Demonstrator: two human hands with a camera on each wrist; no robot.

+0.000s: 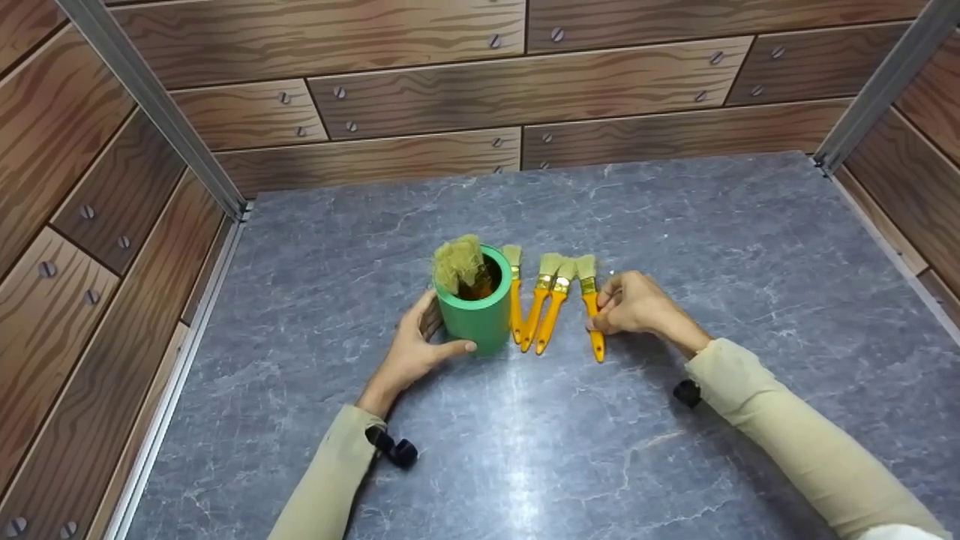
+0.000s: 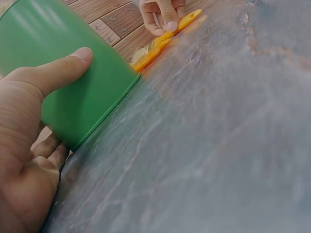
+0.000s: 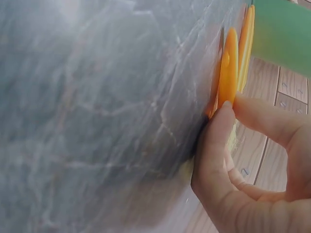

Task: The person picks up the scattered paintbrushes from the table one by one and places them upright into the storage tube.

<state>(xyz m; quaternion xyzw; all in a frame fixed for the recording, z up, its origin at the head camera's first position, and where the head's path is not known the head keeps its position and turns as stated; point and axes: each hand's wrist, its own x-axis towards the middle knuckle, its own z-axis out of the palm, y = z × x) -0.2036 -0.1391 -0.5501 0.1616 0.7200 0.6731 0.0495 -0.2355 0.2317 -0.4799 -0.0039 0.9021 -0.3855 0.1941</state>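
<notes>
The right hand point(image 1: 634, 304) pinches, with thumb and finger, the orange handle of the rightmost brush point(image 1: 591, 304), which lies on the grey table point(image 1: 750, 262) to the right of the others, bristles to the far side and handle end to the near side. The left hand point(image 1: 418, 337) is clamped around the left and near side of a green cup point(image 1: 476, 326), its thumb across the near wall; the two hands are well apart. To do this grip well, I think the pinch should be near the middle of the handle, so that the brush does not turn when its weight comes on the fingers, and the bristles of the neighbour are not dragged along. The left hand should only steady the cup low on its wall, without pressing it to tilt. The cup stands upright, and in it are brush bristles point(image 1: 457, 266), which rise above the rim and lean to the left; how many brushes are inside, I cannot tell. Just to the right of the cup lies one brush point(image 1: 515, 304), and between this and the pinched one, a pair of brushes point(image 1: 539, 296) lies side by side.
</notes>
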